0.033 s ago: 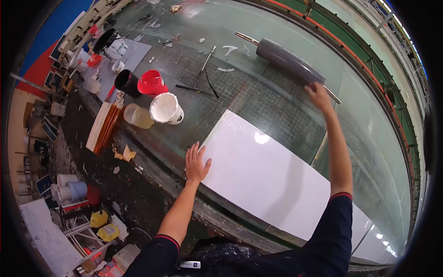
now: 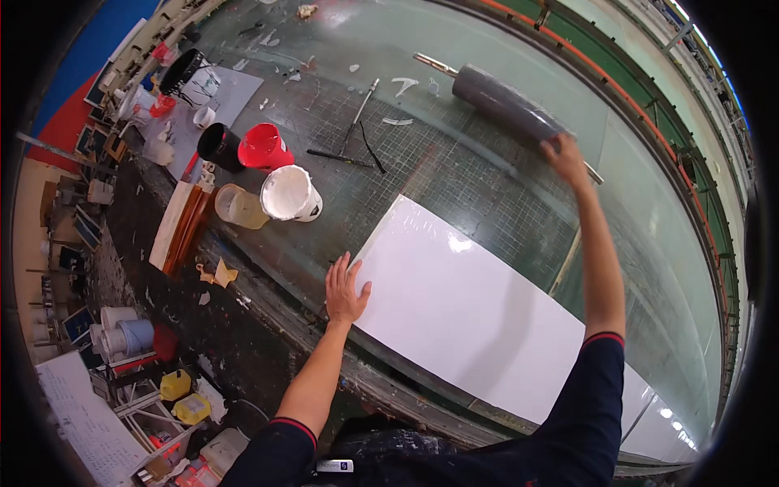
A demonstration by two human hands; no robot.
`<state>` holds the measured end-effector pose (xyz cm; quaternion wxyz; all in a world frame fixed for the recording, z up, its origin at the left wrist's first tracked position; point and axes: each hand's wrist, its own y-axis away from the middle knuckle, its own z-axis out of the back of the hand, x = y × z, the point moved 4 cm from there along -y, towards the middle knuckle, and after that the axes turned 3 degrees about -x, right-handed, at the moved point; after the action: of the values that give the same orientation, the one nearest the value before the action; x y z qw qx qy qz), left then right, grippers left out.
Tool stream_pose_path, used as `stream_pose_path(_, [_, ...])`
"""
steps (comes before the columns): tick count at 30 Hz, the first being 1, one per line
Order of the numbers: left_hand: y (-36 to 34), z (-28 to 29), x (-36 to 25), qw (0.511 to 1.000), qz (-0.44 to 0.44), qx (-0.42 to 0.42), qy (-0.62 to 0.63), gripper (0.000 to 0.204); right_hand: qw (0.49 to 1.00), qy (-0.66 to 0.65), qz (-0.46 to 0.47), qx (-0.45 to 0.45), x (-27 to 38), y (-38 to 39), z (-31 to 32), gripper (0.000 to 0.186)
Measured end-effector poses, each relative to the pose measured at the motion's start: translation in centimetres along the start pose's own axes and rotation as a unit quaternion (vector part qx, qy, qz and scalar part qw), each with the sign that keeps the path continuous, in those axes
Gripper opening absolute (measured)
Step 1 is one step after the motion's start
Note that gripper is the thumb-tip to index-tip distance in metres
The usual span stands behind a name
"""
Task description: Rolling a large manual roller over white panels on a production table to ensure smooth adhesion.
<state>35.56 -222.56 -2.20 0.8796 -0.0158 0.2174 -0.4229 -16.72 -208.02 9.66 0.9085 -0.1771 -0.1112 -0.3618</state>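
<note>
1. Moved since the earlier frame: only the right hand (image 2: 568,160), and only a little, now slightly more to the right at the near end of the dark roller (image 2: 511,105).
2. With bent fingers at this roller end, and with the metal rod (image 2: 596,174) coming out just beyond. Cannot tell whether closed around the rod or only touching, because of the hand in front.
3. Lying slantwise on the far part of the green table (image 2: 454,187): the same roller, well apart from the white sheet (image 2: 462,300).
4. At the left edge of this sheet: the left hand (image 2: 346,296), palm down, with loosely spread fingers, not gripping.
5. Spread flat along the near side of the table: the sheet, white and shiny.
6. Farther, to the left of the roller: a T-shaped tool (image 2: 341,157) with a black bar.
7. Standing close together at left: a white bucket (image 2: 286,195), a red bucket (image 2: 264,148), a black bucket (image 2: 220,146) and a clear tub (image 2: 240,205).
8. Just beside the tub: brown strips (image 2: 188,227).
9. Far below, at lower left: two yellow jugs (image 2: 191,408).
</note>
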Motion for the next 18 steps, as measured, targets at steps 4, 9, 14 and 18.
stream_pose_path(4, [-0.8,0.2,0.3,0.999,0.028,0.040,-0.008,0.052,0.988,0.130,-0.079,0.004,-3.0,-7.6,-2.1,0.054])
stream_pose_path(9, [-1.0,0.1,0.6,0.998,0.023,0.057,-0.001,0.051,0.974,0.167,-0.153,0.006,-1.8,-9.9,-5.7,0.065])
stream_pose_path(14, [-0.8,0.2,1.2,0.998,0.026,0.061,-0.007,0.049,0.960,0.236,-0.100,-0.112,2.9,-5.0,-7.8,0.062])
stream_pose_path(18, [-1.1,0.4,0.9,0.998,0.022,0.056,-0.009,0.051,0.959,0.246,-0.033,-0.136,8.0,2.1,-6.3,0.060])
